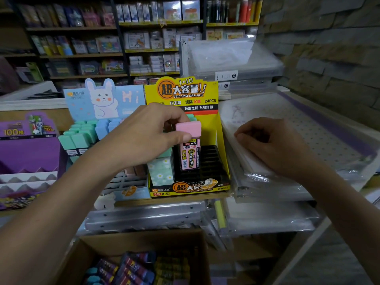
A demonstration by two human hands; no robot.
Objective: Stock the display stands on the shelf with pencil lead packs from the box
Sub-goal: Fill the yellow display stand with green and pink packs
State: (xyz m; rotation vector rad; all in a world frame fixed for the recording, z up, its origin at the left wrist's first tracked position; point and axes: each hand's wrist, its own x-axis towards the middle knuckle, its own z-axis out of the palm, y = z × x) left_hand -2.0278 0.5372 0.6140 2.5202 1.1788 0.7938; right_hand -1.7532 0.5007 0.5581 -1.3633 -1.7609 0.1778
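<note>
My left hand (148,132) pinches the pink cap of a pencil lead pack (190,148), which stands upright in the black slotted tray of the yellow display stand (223,145). A pale green flowered pack (160,170) stands at the tray's left. My right hand (273,144), fingers loosely curled and holding nothing, rests on clear plastic sleeves to the right of the stand. Below, near the bottom edge, a cardboard box (141,242) holds several dark lead packs (131,268).
A blue rabbit display stand (98,103) with mint and blue packs stands left of the yellow one. A purple stand (26,145) is farther left. Stacked clear plastic folders (287,161) fill the right. Shelves of stationery line the back.
</note>
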